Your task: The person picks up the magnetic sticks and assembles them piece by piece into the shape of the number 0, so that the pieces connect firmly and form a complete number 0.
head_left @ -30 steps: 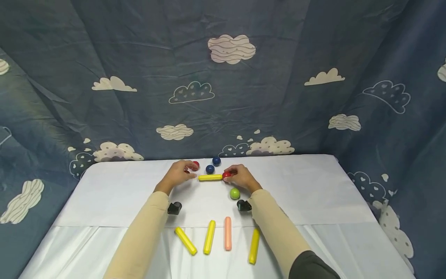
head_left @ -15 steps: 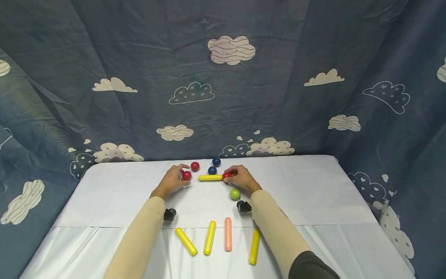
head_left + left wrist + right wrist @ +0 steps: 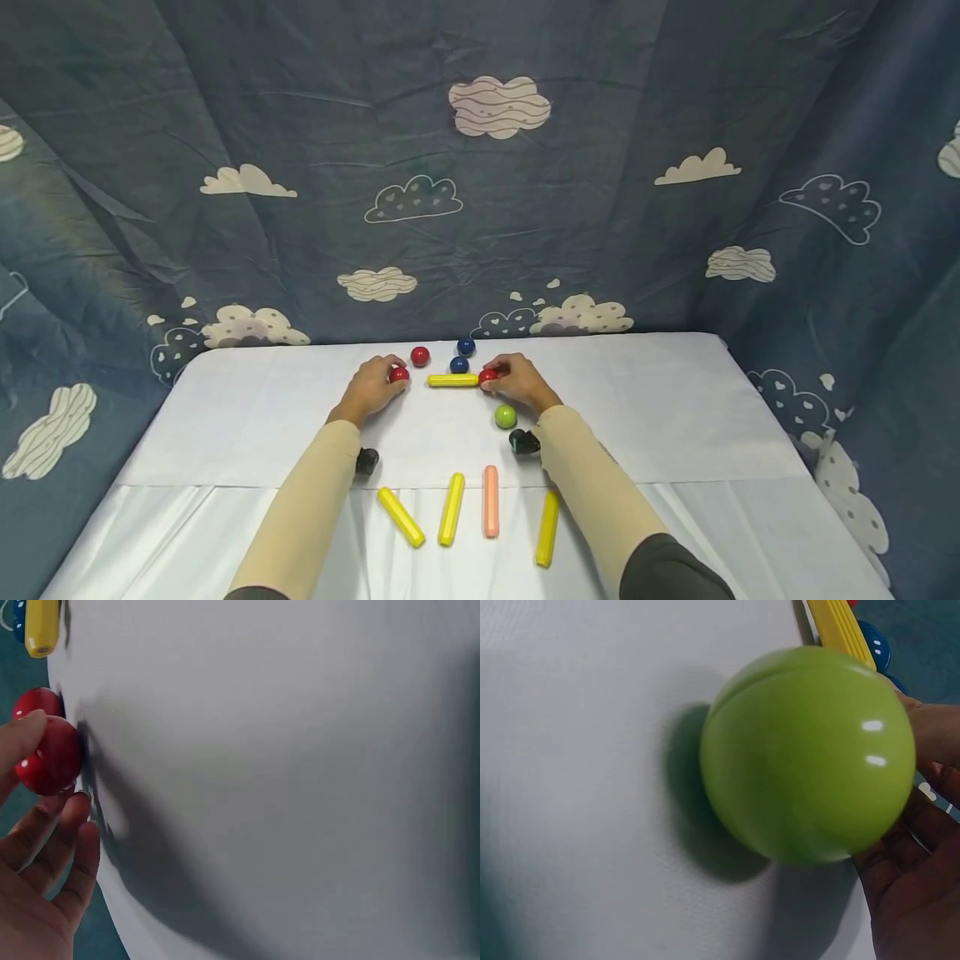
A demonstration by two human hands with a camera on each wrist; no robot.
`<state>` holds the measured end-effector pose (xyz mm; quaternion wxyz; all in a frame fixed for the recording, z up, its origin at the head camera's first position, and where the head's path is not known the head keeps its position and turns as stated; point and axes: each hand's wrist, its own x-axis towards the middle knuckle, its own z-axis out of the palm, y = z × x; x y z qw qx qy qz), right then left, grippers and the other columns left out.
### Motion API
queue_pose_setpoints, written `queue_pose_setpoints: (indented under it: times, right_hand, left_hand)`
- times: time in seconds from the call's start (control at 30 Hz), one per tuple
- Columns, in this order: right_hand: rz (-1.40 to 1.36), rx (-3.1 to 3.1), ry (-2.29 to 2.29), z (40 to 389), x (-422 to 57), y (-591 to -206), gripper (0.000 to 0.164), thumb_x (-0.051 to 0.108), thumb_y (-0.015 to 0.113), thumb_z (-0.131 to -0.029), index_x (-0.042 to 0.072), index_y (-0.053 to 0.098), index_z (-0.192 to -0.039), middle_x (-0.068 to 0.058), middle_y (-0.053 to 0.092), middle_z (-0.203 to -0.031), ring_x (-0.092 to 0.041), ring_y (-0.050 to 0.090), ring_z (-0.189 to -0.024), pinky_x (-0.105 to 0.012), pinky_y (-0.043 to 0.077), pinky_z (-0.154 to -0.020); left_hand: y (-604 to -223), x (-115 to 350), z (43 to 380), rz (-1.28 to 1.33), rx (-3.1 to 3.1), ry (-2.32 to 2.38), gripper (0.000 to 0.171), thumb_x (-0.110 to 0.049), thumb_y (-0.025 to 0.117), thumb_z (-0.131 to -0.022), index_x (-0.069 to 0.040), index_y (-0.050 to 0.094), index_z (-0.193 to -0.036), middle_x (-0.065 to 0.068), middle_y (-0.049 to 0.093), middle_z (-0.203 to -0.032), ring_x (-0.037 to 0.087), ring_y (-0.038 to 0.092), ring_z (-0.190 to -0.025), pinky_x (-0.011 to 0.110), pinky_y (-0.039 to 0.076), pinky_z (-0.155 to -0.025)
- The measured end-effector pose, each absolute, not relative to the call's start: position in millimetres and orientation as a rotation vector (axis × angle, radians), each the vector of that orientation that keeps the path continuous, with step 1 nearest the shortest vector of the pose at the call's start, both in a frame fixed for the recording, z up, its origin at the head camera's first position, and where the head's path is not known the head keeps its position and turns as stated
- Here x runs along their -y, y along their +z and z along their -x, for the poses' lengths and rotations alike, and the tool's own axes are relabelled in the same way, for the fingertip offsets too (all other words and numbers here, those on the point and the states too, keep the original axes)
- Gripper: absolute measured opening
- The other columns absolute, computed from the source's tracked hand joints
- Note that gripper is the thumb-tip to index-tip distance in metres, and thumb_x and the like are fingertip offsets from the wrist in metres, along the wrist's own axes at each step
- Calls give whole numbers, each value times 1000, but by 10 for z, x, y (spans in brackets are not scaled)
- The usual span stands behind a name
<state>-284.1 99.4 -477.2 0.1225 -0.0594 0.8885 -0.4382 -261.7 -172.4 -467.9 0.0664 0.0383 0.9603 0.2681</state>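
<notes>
My left hand (image 3: 366, 388) pinches a glossy red ball (image 3: 54, 759) between thumb and fingers, left of a short yellow stick (image 3: 452, 381) lying crosswise. At the stick's right end, my right hand (image 3: 523, 384) grips another red ball (image 3: 487, 378). A third red ball (image 3: 420, 357) rests behind the left hand's one. Just behind the stick sits a blue ball (image 3: 459, 365), with a second blue ball (image 3: 466, 347) farther back. A green ball (image 3: 810, 757) lies in front of the right hand and hides that hand's red ball in the right wrist view.
Toward the front of the white-covered table (image 3: 660, 417) lie several yellow sticks (image 3: 451, 510) and a pink stick (image 3: 491, 502), between the forearms. A dark curtain with cloud prints (image 3: 498, 107) hangs behind the table's far edge.
My left hand has drawn left from near the yellow stick, and its fingers have closed on the red ball. The nearer blue ball has shifted slightly right. My right hand stays put.
</notes>
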Motion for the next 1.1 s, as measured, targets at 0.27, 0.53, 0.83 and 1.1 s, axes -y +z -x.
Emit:
queue_pose_setpoints:
  times: [0.27, 0.53, 0.83, 1.1]
  right_hand:
    - [133, -2587, -1262, 2859, -988, -4753, 34, 9, 76, -82, 1, 66, -113, -12, 66, -104, -24, 58, -95, -38, 46, -91]
    - [122, -2590, -1254, 2846, -1005, -4746, 36, 11, 76, -82, 1, 65, -115, -12, 65, -106, -24, 58, -97, -39, 46, -91]
    - [125, -2582, -1287, 2843, -1006, -4750, 34, 9, 76, -82, 1, 66, -114, -12, 65, -105, -23, 58, -95, -38, 46, -89]
    - [138, -2580, -1289, 2833, -984, -4759, 31, 9, 78, -81, 3, 67, -109, -9, 65, -99, -22, 57, -90, -34, 47, -83]
  left_hand:
    - [-4724, 1731, 2635, -3, -2801, 1100, 31, -15, 68, -89, -7, 61, -118, 13, 64, -108, 28, 59, -103, 43, 46, -90]
    - [-4704, 1719, 2605, 43, -2731, 1236, 35, -13, 66, -91, -8, 61, -126, 14, 63, -120, 27, 60, -109, 41, 47, -92]
    - [-4725, 1659, 2596, 103, -2708, 1305, 36, -12, 69, -89, -6, 62, -124, 13, 65, -106, 24, 59, -98, 39, 45, -88]
    - [-4758, 1659, 2602, 90, -2695, 1315, 35, -12, 69, -89, -5, 62, -123, 14, 64, -112, 27, 59, -103, 40, 45, -88]
